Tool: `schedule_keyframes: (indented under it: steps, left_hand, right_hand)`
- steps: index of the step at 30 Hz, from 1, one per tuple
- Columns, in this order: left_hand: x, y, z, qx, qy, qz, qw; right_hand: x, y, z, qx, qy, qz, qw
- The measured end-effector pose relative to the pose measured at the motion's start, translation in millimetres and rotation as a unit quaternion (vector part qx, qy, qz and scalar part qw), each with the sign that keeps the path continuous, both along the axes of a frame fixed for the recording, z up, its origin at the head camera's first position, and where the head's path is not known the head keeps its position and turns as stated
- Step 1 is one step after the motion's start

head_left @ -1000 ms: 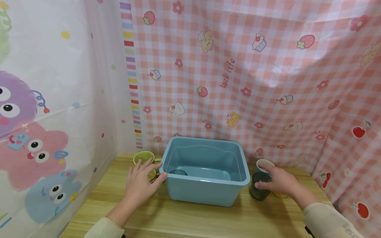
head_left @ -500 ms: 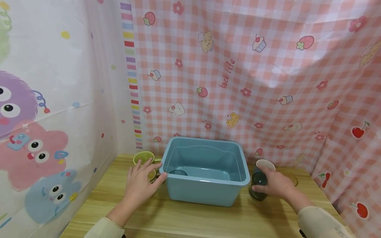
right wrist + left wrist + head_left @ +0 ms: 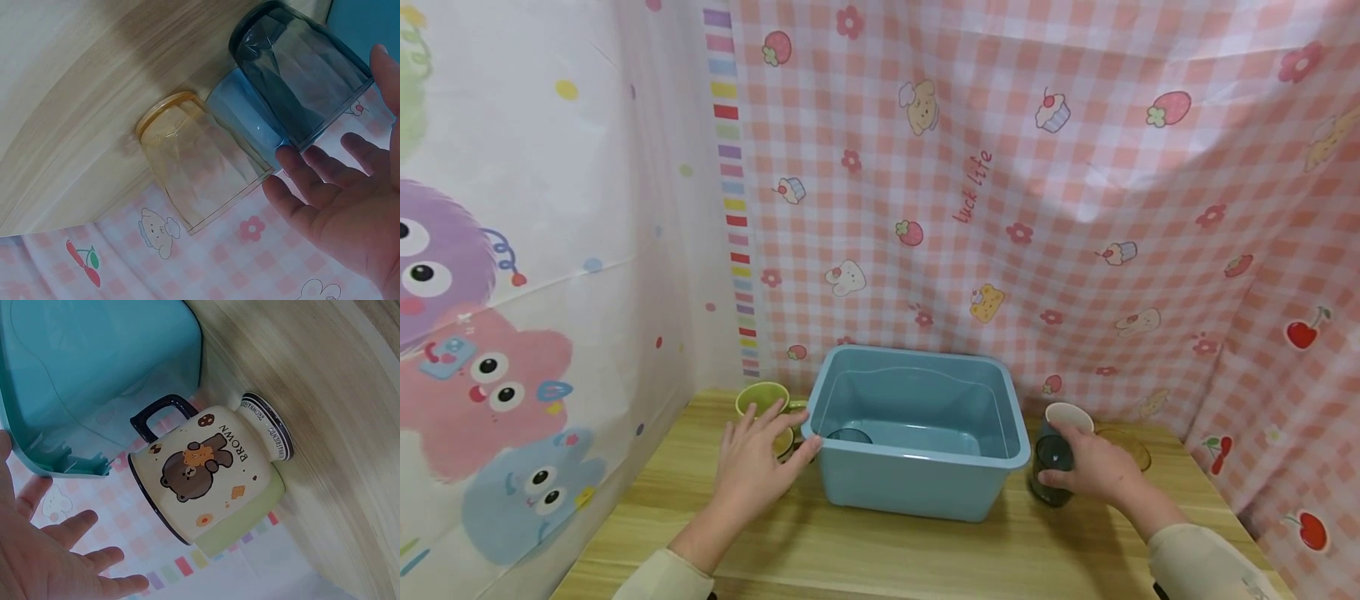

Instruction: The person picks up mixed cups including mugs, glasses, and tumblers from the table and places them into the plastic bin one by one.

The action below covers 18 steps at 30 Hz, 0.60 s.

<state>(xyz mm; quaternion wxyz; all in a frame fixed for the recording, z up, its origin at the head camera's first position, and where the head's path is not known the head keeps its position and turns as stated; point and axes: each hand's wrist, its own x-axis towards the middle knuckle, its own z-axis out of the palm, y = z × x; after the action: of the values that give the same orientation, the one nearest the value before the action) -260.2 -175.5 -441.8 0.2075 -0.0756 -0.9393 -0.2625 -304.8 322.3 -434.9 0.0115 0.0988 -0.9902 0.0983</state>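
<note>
My left hand [image 3: 752, 467] is spread at the left rim of the blue plastic tub [image 3: 917, 487], its thumb and index fingertips at the edge. Beside it stands a cream mug [image 3: 200, 465] with a bear print and a dark handle, mostly covered by that hand in the head view. A green mug [image 3: 763, 390] is behind the cream one. My right hand [image 3: 1097, 467] hovers at the mouth of a dark grey glass [image 3: 306, 75], thumb on one side and relaxed fingers on the other. Near its fingertips stands an amber glass [image 3: 203, 165]; a blue cup [image 3: 240, 112] is behind the dark glass.
Inside the tub, at its left front, the rim of a clear dark glass [image 3: 851, 435] shows. Everything stands on a wood-grain table [image 3: 880, 554]. A pink checked cloth [image 3: 962, 275] hangs behind, and a white printed cloth [image 3: 625, 333] closes off the left.
My right hand shifted slightly left to the dark glass, uncovering more of the amber glass, and then held nearly still. The left hand has stayed at the tub's rim.
</note>
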Motion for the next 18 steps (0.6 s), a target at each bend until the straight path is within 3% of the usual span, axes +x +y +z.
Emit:
schedule_keyframes:
  steps: [18]
  left_hand:
    - [1.6,1.0,2.0,0.003,-0.003,-0.002,1.0000]
  right_hand:
    - [-1.0,-1.1,-1.7,0.004,0.020,0.016,1.000]
